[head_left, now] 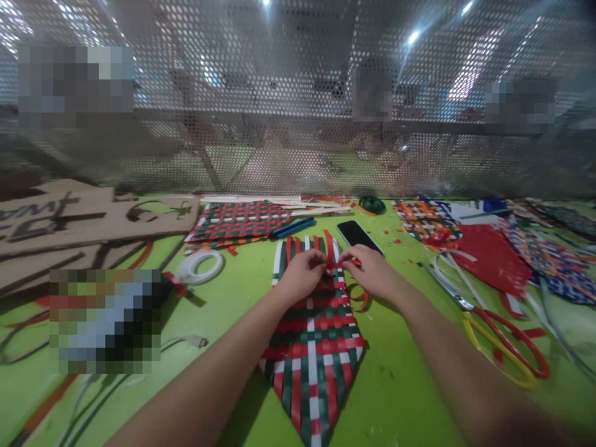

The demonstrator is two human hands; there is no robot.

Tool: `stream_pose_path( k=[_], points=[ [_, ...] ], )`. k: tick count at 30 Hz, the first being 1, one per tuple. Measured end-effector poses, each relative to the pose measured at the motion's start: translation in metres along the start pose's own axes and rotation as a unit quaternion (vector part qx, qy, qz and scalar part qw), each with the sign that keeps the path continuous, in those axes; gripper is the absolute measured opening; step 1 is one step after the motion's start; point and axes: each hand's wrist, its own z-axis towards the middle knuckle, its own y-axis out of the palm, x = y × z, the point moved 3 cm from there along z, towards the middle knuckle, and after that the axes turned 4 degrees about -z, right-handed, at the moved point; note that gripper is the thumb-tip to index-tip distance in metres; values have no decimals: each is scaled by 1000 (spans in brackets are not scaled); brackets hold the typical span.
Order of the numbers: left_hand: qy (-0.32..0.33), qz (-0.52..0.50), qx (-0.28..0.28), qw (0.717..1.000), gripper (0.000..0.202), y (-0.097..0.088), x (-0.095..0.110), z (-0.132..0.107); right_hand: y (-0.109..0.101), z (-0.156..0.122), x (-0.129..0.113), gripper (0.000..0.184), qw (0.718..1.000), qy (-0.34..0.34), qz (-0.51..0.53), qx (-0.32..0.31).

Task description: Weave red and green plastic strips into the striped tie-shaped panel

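A woven piece (311, 347) of red, green and white ribbon lies before me, its pointed end towards me and loose strip ends at the far edge. Over its upper part rests my left hand (302, 273), fingers closed together at the strips; whether it grips one is hard to make out. My right hand (370, 270), at the piece's right edge, pinches a red ribbon (354, 263) between thumb and fingers. A curl of red ribbon (359, 299) hangs below that hand. Just beyond it lies a black-screened phone (357, 234).
Scissors (465, 304) with red and yellow handles lie at right, near red material (493, 257) and woven pieces (423, 218). Left are a white tape roll (201, 267), cardboard (93, 217) and a cable (186, 340). A perforated screen (288, 149) stands behind the green table (400, 385).
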Motion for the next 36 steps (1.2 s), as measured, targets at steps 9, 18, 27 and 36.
stream_pose_path(
  k=[9, 18, 27, 36],
  points=[
    [21, 56, -1, 998, 17, -2, 2, -2, 6, 2, 3, 14, 992, 81, 100, 5],
    [-4, 58, 33, 998, 8, -4, 3, -2, 8, 1, -5, 9, 997, 26, 64, 32],
    [-12, 76, 65, 995, 16, -23, -5, 7, 13, 0, -16, 25, 998, -65, 15, -20],
    [-24, 55, 72, 996, 40, -29, -4, 12, 16, 1, -13, 25, 998, -50, 12, -19]
  ],
)
